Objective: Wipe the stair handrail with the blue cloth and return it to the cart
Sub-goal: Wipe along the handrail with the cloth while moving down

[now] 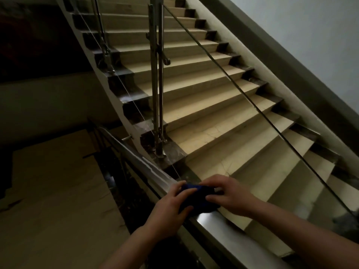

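A dark blue cloth (198, 199) lies bunched on top of the shiny metal stair handrail (143, 164), which runs from the lower right up toward the left centre. My left hand (171, 206) grips the cloth from the left side with the thumb under it. My right hand (231, 195) presses on the cloth from the right, fingers curled over it. Most of the cloth is hidden under both hands. No cart is in view.
A flight of beige steps (204, 105) rises ahead, bordered by a glass panel and a steel post (157, 84). A dark wall rail (272, 51) runs along the right wall. The lower landing floor (58, 191) lies to the left, below the handrail.
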